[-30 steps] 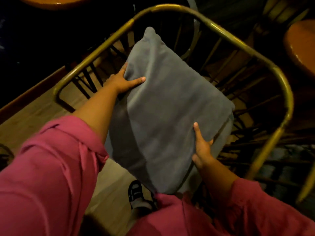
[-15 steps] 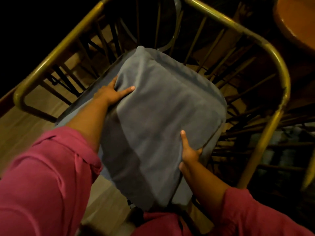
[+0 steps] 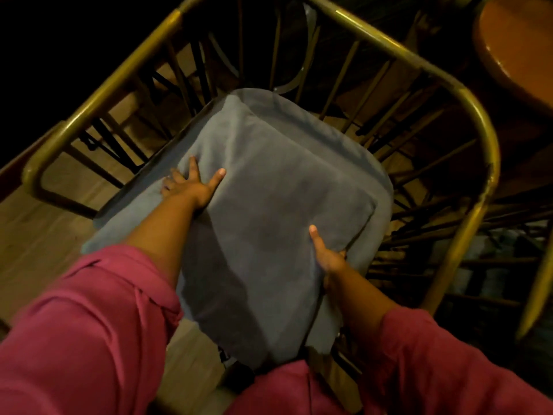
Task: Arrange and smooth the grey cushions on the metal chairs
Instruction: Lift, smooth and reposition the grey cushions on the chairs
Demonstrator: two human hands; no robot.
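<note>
A square grey cushion (image 3: 269, 211) lies inside a brass-coloured metal chair (image 3: 466, 97) with thin dark spokes. It rests on a second grey seat cushion (image 3: 125, 223) that shows at its left and far edges. My left hand (image 3: 194, 184) grips the top cushion's left edge, thumb on top and fingers tucked down the side. My right hand (image 3: 326, 256) holds its near right edge, thumb on top, fingers hidden underneath. Pink sleeves cover both forearms low in the view.
An orange-brown round wooden tabletop (image 3: 520, 46) stands at the upper right, close behind the chair's rail. Another brass chair frame (image 3: 538, 283) shows at the right edge. Light wooden floor (image 3: 36, 235) lies to the left. The upper left is dark.
The cushion has come down from a raised, tilted hold into the chair, onto the seat cushion. Both hands went down with it and keep their grip. The view has moved closer.
</note>
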